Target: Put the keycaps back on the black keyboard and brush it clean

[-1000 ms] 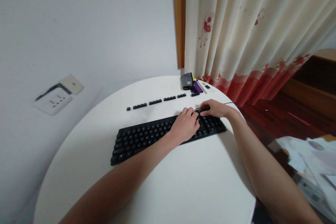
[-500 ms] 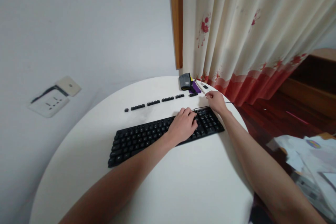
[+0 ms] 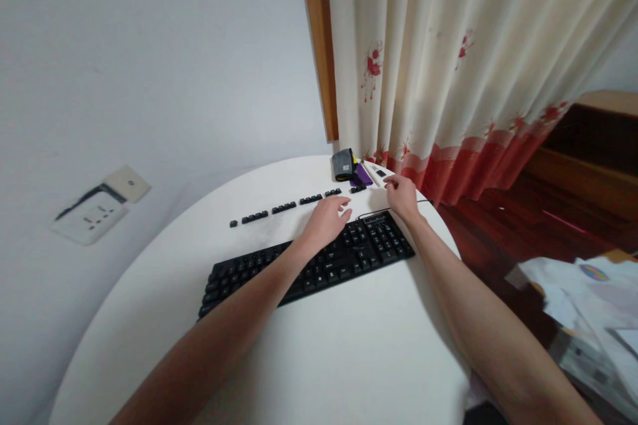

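The left hand point(image 3: 326, 218) is hovering open, fingers stretched out, over the far edge of the keyboard point(image 3: 309, 265), just short of the loose keycaps point(image 3: 284, 208) lined up beyond it. The right hand point(image 3: 401, 194) is lying past the keyboard's far right corner, fingers curled; I cannot tell whether it is gripping anything.

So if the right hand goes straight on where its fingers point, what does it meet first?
Probably the slim white device lying just beyond the right hand, beside the purple item; depth is unclear.
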Demonstrator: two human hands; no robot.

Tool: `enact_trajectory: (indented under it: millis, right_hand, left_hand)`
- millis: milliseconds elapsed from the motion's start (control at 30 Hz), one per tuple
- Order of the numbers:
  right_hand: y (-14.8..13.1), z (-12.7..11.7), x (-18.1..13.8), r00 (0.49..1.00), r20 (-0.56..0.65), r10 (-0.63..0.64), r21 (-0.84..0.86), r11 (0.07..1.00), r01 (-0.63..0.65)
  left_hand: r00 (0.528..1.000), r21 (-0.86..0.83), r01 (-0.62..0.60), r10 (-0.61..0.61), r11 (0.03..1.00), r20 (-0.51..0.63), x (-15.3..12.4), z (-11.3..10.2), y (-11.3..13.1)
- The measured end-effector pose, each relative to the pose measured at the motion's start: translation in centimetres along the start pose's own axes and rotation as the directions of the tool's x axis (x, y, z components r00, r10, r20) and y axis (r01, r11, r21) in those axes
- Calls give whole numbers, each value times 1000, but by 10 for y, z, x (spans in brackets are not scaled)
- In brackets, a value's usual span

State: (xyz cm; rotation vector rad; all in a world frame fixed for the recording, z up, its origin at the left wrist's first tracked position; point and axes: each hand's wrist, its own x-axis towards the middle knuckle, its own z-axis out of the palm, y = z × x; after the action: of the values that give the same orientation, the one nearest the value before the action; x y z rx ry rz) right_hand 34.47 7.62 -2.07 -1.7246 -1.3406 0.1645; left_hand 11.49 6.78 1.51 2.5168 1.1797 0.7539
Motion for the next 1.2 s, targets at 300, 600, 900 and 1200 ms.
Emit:
enact_trajectory:
  millis: [300, 600, 900, 1200]
  right_hand:
    - [0, 0, 1, 1000, 6, -21, 42, 999, 21]
    - [-1, 1, 4, 1000, 9, -20, 59, 998, 19]
    - [-4, -1, 4, 976, 158, -150, 168, 978, 123]
    - [-7, -5, -3, 856, 435, -278, 483, 875, 38]
  left_hand:
    - [996, 226, 2, -22, 974, 86, 82, 21, -12]
    - [992, 259, 43, -71, 965, 102, 101, 48, -21]
    - [994, 232, 7, -32, 973, 106, 82, 42, -13]
    - [988, 75, -149, 145, 986, 57, 44, 26, 15]
